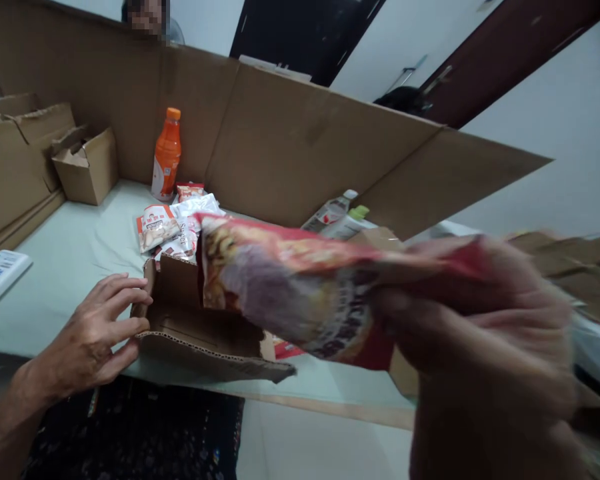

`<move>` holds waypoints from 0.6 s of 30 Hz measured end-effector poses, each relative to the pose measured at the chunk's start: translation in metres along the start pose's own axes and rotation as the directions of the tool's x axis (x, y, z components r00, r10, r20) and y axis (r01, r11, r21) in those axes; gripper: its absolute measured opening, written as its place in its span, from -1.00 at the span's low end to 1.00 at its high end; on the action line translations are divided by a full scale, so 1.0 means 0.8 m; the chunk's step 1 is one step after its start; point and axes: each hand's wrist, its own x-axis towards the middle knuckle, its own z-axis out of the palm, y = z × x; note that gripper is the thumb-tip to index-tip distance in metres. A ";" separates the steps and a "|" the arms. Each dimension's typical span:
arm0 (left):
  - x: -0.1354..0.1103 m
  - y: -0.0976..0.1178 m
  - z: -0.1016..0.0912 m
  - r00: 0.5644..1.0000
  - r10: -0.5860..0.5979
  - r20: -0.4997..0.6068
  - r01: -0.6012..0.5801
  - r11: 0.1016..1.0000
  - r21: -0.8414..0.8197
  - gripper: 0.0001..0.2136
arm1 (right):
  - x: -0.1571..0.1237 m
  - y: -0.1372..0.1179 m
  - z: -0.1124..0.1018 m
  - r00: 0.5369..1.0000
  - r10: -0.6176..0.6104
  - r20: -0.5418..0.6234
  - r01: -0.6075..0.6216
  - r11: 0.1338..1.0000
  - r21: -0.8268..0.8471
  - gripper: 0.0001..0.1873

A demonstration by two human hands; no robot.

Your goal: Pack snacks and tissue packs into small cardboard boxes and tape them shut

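Observation:
A red snack packet [285, 287], with food pictured on it, is pinched at one end by my right hand [485, 327], close to the camera and slightly blurred. Its free end hangs over an open cardboard box [200, 350] near the table's front edge. My left hand [105, 327] grips the box's left end, fingers bent over the wall there. Part of the box's inside and right side is hidden by the packet. Just behind the box lies a pile of snack packets [159, 228], white, orange and red.
An orange drink bottle [167, 157] stands against the cardboard screen [280, 133]. Two more bottles [333, 210] lean to the right. Cardboard boxes [87, 163] stand at the left, with a white printed package [0, 277] nearer. Beyond the screen a person is partly visible.

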 end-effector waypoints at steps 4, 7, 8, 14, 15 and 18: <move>-0.004 0.003 0.000 1.000 -0.004 -0.001 0.004 1.000 0.003 -0.80 | 0.005 -0.006 0.033 0.913 0.034 0.406 0.041 0.984 -0.175 -0.88; -0.006 0.003 -0.002 1.000 -0.015 0.001 0.015 1.000 -0.019 -0.81 | 0.013 -0.002 0.067 0.777 0.106 0.621 0.082 0.960 -0.267 -0.86; -0.007 0.003 -0.003 1.000 -0.016 -0.002 0.016 1.000 -0.024 -0.81 | 0.014 0.002 0.077 0.745 0.141 0.652 0.085 0.949 -0.303 -0.86; -0.009 -0.001 -0.002 1.000 0.014 -0.002 -0.014 0.998 -0.056 -0.81 | 0.007 0.028 0.093 0.541 0.313 0.781 0.152 0.877 -0.457 -0.84; -0.008 -0.002 -0.001 1.000 0.022 0.006 -0.022 0.998 -0.064 -0.81 | 0.007 0.026 0.091 0.503 0.334 0.797 0.194 0.855 -0.481 -0.83; -0.005 -0.005 0.002 0.999 0.043 0.018 -0.041 0.996 -0.075 -0.81 | 0.013 0.008 0.093 0.439 0.411 0.799 0.350 0.740 -0.574 -0.90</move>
